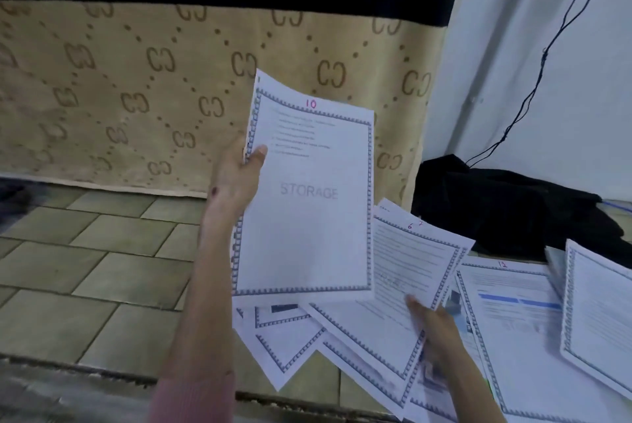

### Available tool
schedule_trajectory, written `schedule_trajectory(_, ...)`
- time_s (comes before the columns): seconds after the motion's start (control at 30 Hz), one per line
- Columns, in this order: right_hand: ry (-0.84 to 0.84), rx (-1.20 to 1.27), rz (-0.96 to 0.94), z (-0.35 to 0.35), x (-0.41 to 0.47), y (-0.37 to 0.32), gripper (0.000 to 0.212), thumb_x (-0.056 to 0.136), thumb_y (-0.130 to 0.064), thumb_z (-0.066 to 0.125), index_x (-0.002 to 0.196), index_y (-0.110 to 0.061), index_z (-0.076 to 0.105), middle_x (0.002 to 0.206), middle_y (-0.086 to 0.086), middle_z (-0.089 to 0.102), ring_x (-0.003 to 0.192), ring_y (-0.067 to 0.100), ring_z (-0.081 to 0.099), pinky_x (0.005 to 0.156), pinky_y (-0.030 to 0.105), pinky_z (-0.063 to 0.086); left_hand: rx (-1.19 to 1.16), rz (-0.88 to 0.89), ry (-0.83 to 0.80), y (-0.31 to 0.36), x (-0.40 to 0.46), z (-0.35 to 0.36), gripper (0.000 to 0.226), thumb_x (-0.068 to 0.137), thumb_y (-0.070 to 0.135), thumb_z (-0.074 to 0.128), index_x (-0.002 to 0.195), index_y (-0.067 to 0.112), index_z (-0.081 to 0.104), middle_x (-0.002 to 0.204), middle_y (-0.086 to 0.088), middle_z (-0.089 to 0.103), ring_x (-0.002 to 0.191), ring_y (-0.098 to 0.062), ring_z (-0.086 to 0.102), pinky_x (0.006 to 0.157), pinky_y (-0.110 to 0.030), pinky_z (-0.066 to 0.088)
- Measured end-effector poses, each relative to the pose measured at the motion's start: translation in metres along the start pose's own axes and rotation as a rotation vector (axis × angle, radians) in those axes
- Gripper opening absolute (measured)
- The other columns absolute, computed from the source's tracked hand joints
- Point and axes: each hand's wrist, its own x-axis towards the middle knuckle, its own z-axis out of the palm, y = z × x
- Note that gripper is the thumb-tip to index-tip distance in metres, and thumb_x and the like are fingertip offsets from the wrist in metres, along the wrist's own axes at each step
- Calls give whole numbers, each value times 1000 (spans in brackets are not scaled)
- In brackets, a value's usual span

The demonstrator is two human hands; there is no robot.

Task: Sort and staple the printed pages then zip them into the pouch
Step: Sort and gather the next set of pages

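— Pink sleeve (198,398) sits closest to the lens, on my left arm. What is that arm holding?

— My left hand (236,180) pinches the page numbered 10 (307,204) by its left edge, thumb on the front, the other fingers hidden behind. The sheet is lifted off the floor, upright, long axis running top to bottom, its top tipped slightly left. It is white with a blue-grey patterned border, a red handwritten "10" at the top, a few lines of small print and the word STORAGE in pale letters at the middle.

— And the other hand?

— My right hand (434,330) lies on the loose pages (369,337) fanned out on the tiled floor (85,269), fingers extended onto the sheet marked 6 (413,262). Whether it grips that sheet I cannot tell; it is blurred.

— What else lies there?

— More bordered sheets overlap at different angles. The page marked 12 (513,303), with blue bands, lies to the right, and another sheet (602,313) overlaps its far right side.

— Beyond the paper?

— A beige patterned cloth (171,80) hangs behind, a black bundle of fabric (496,210) sits by the white wall (547,80), and a black cable (543,57) runs down to it.
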Motion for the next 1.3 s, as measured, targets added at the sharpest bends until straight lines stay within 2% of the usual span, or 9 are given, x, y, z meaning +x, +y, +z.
schedule_trajectory(0.27,129,-294,-442,-53,-15,-65,26,89,3,56,115,-1,59,106,23,65,76,20,64,51,10,49,-200,-521,-385,-123,-23,50,25,96,16,50,119,9,58,120,-11,62,108,-23,59,86,-31,51)
schedule_trajectory(0.4,115,-374,-740,-74,-34,-121,38,90,2,56,125,-11,56,110,8,63,73,-19,59,66,7,49,-288,-710,-330,-148,-41,60,40,95,17,53,134,8,47,131,-10,55,121,-30,53,101,-45,42)
schedule_trajectory(0.53,-70,-193,-904,-82,-56,-163,66,88,-1,60,144,-25,34,138,-4,53,116,-1,56,99,22,45,-282,-805,-337,-157,-46,68,38,96,23,51,131,9,51,129,-10,57,119,-30,54,103,-49,42)
schedule_trajectory(0.77,-342,-166,-571,-11,-34,-104,62,67,-33,80,121,-18,54,110,-1,71,100,18,67,86,36,55,-397,-838,-377,-164,-49,78,42,99,37,39,121,5,55,107,-11,65,94,-27,62,71,-34,58)
schedule_trajectory(0.87,-281,-402,-372,17,-7,-48,54,79,-13,73,127,-13,48,120,3,63,104,25,63,91,39,51,-504,-905,-387,-163,-51,78,70,92,61,23,116,8,62,99,-14,71,98,-32,63,86,-44,50)
schedule_trajectory(0.93,-245,-471,-341,27,6,-18,57,81,-3,69,132,-9,44,127,5,58,112,25,58,94,38,48,-540,-962,-402,-169,-50,78,81,88,68,15,96,6,68,80,-14,74,84,-32,65,73,-43,52)
schedule_trajectory(1.1,-306,-645,-428,34,14,-3,68,78,-13,73,139,-19,43,135,-3,54,125,18,48,105,38,40,-291,-769,-488,-184,-51,80,89,62,55,79,133,10,49,130,-12,58,115,-29,58,96,-50,48)
schedule_trajectory(1.23,-248,-545,-591,32,1,-27,41,83,-18,71,120,-28,55,109,-15,60,102,5,57,78,6,42,-410,-644,-524,-167,-53,74,59,79,16,72,133,12,47,130,-12,58,115,-30,58,98,-54,45)
schedule_trajectory(1.3,-328,-290,-474,28,-4,-46,58,78,-25,76,127,-32,46,113,-19,59,102,1,57,88,16,47,-531,-614,-561,-150,-48,67,67,71,21,79,131,14,49,125,-11,62,112,-30,61,95,-55,47)
